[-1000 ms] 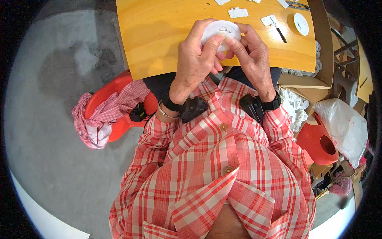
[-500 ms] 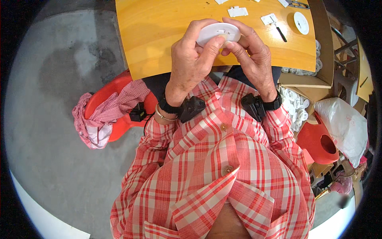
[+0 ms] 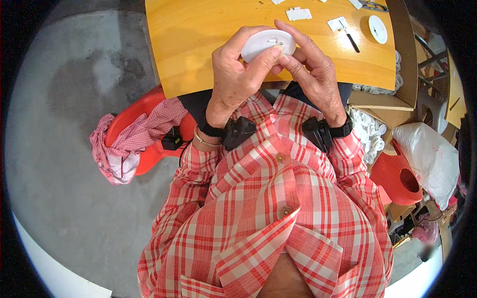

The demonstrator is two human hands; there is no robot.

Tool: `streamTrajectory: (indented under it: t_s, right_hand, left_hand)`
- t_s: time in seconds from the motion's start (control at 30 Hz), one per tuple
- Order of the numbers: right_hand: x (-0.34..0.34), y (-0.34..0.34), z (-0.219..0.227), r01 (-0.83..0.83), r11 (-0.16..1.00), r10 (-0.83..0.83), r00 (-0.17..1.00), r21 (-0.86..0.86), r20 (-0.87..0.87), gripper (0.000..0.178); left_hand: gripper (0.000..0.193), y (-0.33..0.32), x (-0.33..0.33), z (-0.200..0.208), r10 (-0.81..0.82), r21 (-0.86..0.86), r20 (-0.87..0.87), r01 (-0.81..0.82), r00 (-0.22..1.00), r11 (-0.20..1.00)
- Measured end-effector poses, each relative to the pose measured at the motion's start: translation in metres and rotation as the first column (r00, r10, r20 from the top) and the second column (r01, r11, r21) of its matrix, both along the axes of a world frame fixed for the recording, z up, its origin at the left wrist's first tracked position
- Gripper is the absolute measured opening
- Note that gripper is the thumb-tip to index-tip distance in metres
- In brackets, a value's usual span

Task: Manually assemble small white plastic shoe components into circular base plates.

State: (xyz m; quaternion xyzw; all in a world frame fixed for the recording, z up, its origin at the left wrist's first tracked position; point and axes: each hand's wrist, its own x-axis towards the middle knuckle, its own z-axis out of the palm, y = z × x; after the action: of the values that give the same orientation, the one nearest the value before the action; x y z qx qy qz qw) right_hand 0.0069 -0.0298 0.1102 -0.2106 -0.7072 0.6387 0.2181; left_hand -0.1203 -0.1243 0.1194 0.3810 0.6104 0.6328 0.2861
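A white round plastic disc (image 3: 254,43) is held tilted above the near edge of the wooden table. Its upper face has a small slot and a little fitting near the middle. My left hand (image 3: 234,72) grips it from the left, thumb pressed on that face beside the fitting and fingers behind. On the right side, my right hand (image 3: 318,72) has its fingers round the disc's edge, with its thumb close to the left thumb. Whether something small sits between the two thumbs cannot be made out.
On the yellow table (image 3: 194,54) lie a second white disc (image 3: 378,29), a black-handled tool (image 3: 352,42) and white flat pieces (image 3: 298,14). A carton (image 3: 382,101) with many white parts stands right. A red chair (image 3: 149,161) with a checked cloth (image 3: 112,144) is at left.
The disc has shifted slightly left and turned a little in my hands. My right fingers have loosened somewhat and stretched along its far edge.
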Motion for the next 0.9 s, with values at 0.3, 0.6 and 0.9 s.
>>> streamTrajectory:
  t_s: [0.3,0.6,0.9]
  right_hand:
    - [0.002,0.0,-0.002,-0.025,0.998,0.024,0.999,-0.057,-0.027,0.049]
    - [0.008,0.003,-0.006,-0.022,0.994,0.025,0.999,-0.106,0.029,0.048]
    - [0.034,0.043,-0.03,0.222,0.818,-0.377,0.904,0.531,0.203,0.027]
  left_hand:
    - [0.021,-0.001,0.002,0.004,0.005,-0.059,-0.116,-0.012,0.993,0.998]
    - [0.023,0.003,0.0,-0.013,-0.039,-0.074,0.041,0.042,0.998,0.996]
    - [0.031,-0.003,-0.012,-0.014,-0.021,-0.159,0.244,0.061,0.97,0.985]
